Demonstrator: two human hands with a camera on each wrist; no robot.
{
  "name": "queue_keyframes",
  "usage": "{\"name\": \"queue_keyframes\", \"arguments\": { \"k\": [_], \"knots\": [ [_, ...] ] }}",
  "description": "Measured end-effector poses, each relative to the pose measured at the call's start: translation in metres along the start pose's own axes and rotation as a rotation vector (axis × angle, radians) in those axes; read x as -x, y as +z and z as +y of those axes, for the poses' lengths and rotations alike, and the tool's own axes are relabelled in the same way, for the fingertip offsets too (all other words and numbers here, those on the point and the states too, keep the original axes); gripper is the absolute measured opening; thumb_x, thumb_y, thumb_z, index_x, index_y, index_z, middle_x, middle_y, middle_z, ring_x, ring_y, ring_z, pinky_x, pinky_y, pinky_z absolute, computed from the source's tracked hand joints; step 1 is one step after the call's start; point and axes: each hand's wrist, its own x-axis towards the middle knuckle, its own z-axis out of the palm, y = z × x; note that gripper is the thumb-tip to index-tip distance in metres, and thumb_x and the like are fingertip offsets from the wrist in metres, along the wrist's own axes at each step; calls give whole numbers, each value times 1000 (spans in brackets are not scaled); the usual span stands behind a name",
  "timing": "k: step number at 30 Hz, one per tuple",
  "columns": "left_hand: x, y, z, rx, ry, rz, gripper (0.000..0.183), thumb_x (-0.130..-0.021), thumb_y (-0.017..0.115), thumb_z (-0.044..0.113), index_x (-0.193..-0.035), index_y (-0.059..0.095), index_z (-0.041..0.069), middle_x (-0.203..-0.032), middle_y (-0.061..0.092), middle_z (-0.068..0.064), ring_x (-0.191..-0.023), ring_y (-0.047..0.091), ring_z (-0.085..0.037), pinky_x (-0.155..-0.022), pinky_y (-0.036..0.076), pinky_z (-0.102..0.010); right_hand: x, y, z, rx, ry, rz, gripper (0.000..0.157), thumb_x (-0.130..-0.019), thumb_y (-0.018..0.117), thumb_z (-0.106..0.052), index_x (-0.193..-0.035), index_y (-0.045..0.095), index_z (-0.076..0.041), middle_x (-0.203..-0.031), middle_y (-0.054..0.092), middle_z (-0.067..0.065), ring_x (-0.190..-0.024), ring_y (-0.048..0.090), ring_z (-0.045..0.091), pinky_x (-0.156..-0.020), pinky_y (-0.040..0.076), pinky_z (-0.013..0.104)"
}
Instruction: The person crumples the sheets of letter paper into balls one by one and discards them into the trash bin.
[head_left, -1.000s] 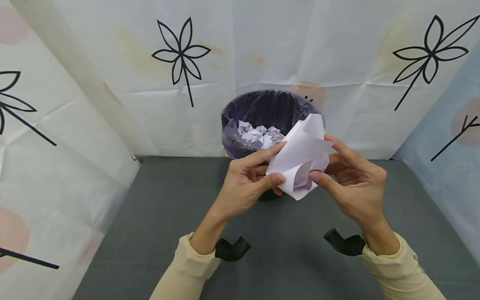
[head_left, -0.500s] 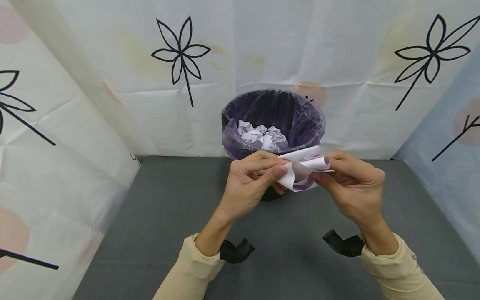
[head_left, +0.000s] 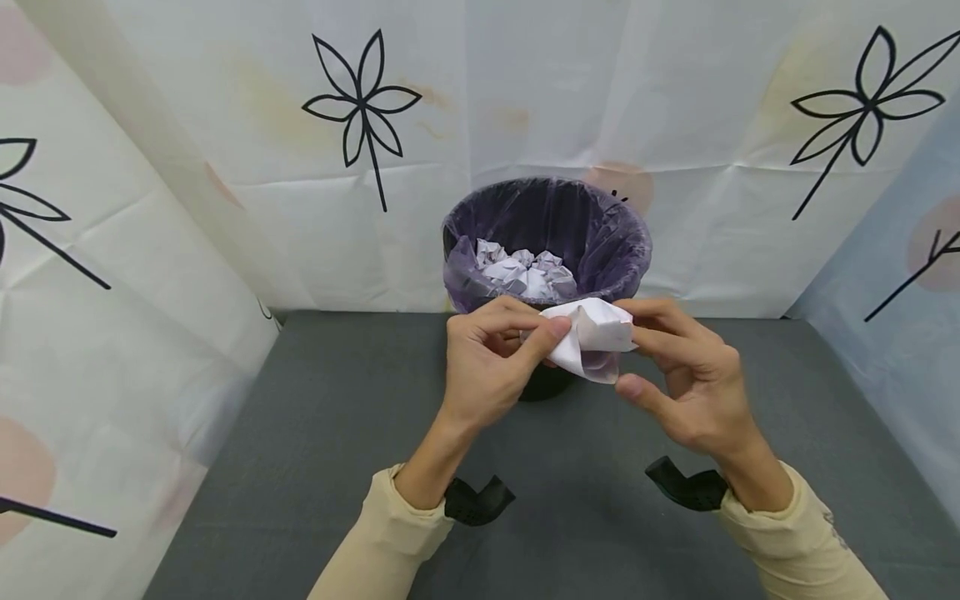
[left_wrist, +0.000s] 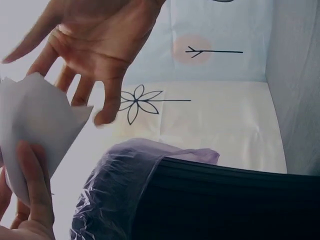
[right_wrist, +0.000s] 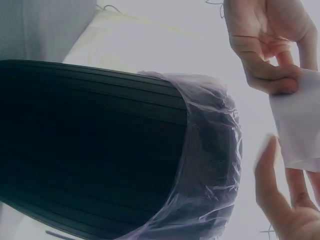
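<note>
My left hand (head_left: 483,371) pinches a partly folded sheet of white paper (head_left: 606,332) between thumb and fingers, in front of the bin in the head view. My right hand (head_left: 693,379) is at the paper's right side, fingertips right at its edge and thumb held apart from it. In the left wrist view the right hand's fingers (left_wrist: 111,95) are spread loosely beside the paper (left_wrist: 42,115). The right wrist view has the left hand (right_wrist: 272,45) gripping the paper (right_wrist: 300,120) from the other side.
A dark waste bin (head_left: 555,204) with a purple plastic liner (head_left: 626,242) stands at the table's back edge, several crumpled paper balls (head_left: 525,271) inside. The grey table (head_left: 337,400) is bordered by printed cloth walls (head_left: 525,83). Black wrist mounts (head_left: 476,502) sit at both cuffs.
The paper has been folded down from a tall sheet into a smaller, crumpled bundle. My right hand has loosened its pinch, its thumb moving off the paper. The left hand keeps hold.
</note>
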Motion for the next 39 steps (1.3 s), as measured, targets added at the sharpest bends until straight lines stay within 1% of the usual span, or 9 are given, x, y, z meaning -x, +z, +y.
{"name": "queue_keyframes", "arguments": {
  "k": [2,5,11,17,24,26,32,35,39],
  "knots": [
    [-1,0,-1,5,7,25,9,-86,72,-10,-83,72,-18,-80,63,-24,-66,61,-17,-57,57,-30,1,-2,-1,1,29,-73,53,-86,83,-13,-120,62,21,-133,55,24,-117,57,30,-91,55,29],
    [-1,0,-1,31,-1,28,10,-86,71,-10,-82,70,-19,-79,62,-28,-66,61,-15,-57,56,-27,1,-5,-2,45,23,-116,53,-84,84,-13,-120,64,19,-133,55,21,-115,59,27,-87,56,25],
    [0,4,-1,32,-26,-11,6,-85,71,-12,-85,70,-19,-80,63,-26,-68,60,-14,-59,55,-25,-4,-4,4,240,-150,-3,21,-90,79,-11,-93,77,9,-106,66,23,-100,66,19,-87,55,22],
    [0,8,3,-143,39,-32,4,-85,76,-7,-84,75,-11,-81,66,-16,-68,59,-15,-53,51,-25,-6,0,3,456,-204,68,33,-97,68,-15,-70,72,2,-84,61,21,-83,59,14,-80,52,14],
    [0,10,4,-280,131,-17,5,-83,81,-4,-84,77,-6,-82,69,-12,-71,63,-16,-54,54,-27,-8,6,6,567,-262,109,34,-96,63,-12,-65,70,0,-77,58,20,-70,54,17,-71,48,13],
    [-1,10,3,-242,73,-1,12,-84,80,-5,-95,75,-8,-91,70,-14,-71,64,-16,-56,53,-27,-9,6,7,600,-283,116,34,-97,63,-12,-65,70,-2,-77,58,19,-66,50,18,-65,43,15],
    [-3,8,7,-40,-249,54,48,-88,75,-3,-134,60,-6,-112,70,-19,-84,70,-12,-78,58,-26,-12,7,9,669,-296,125,32,-99,61,-14,-71,76,-9,-78,57,17,-64,46,22,-57,31,26],
    [-3,8,8,102,-305,36,54,-91,73,1,-140,53,-7,-113,68,-22,-93,69,-14,-86,58,-29,-13,9,10,614,-274,155,31,-99,65,-17,-73,78,-7,-79,57,19,-71,55,22,-58,37,19],
    [-3,8,7,266,-321,-11,75,-88,82,22,-146,45,-8,-118,63,-18,-97,67,-15,-87,57,-28,-14,11,12,510,-264,199,30,-97,70,-17,-71,77,-3,-79,56,21,-71,57,16,-64,44,11]
  ]
}}
